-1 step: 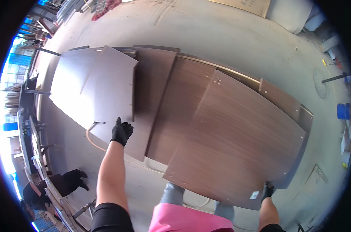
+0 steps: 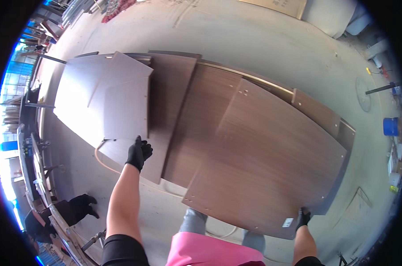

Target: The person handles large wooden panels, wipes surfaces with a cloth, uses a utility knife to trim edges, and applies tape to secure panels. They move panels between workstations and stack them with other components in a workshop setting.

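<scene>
A large brown wood-grain panel (image 2: pixel 267 159) lies at the near right on a stack of boards, its near edge by my legs. My right hand (image 2: pixel 303 217), in a black glove, grips its near right corner, beside a small white label (image 2: pixel 288 222). My black-gloved left hand (image 2: pixel 139 155) is at the near edge of a smaller panel (image 2: pixel 127 106), thumb pointing away and fingers apart, holding nothing. Whether it touches the board below, I cannot tell. By that panel's near left corner is a dark tool (image 2: pixel 107 140) with an orange hose (image 2: pixel 104 163).
More brown boards (image 2: pixel 205 115) overlap beneath. A narrow strip panel (image 2: pixel 318 113) lies along the far right edge. Metal rails (image 2: pixel 45 190) and a person in dark clothes (image 2: pixel 72 210) are at the left. A blue container (image 2: pixel 390 127) stands far right.
The whole view has shifted slightly, with the panels a little farther left in it. My left hand has turned and its fingers show more spread. My right hand stays at the panel's corner.
</scene>
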Motion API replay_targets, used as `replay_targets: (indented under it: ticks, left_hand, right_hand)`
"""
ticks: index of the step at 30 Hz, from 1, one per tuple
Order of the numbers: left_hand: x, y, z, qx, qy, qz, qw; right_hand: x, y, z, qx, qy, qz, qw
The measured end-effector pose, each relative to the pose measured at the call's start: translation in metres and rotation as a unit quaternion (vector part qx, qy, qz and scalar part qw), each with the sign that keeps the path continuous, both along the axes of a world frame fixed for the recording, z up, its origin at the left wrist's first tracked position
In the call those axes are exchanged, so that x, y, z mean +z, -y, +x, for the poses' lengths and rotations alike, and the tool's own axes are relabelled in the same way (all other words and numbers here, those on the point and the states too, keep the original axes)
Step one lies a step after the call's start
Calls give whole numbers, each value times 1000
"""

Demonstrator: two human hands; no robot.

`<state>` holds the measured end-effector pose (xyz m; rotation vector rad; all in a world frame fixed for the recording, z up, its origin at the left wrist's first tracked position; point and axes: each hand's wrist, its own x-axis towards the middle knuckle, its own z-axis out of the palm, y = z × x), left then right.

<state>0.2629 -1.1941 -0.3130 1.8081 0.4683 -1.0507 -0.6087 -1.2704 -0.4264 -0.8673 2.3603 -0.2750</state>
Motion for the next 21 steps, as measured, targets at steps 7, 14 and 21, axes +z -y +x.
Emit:
replay_targets:
  ticks: [7, 14, 21]
  left_hand:
    - [-23, -9, -189, -494, 119, -7, 861]
    - [-47, -4, -218, -488, 320, 165, 795]
    - [-44, 21, -182, -354, 107, 118, 921]
  right_hand:
    - [42, 3, -21, 13, 0, 15, 1000]
    - [63, -4, -35, -101, 240, 22, 965]
    - [180, -6, -6, -86, 216, 32, 972]
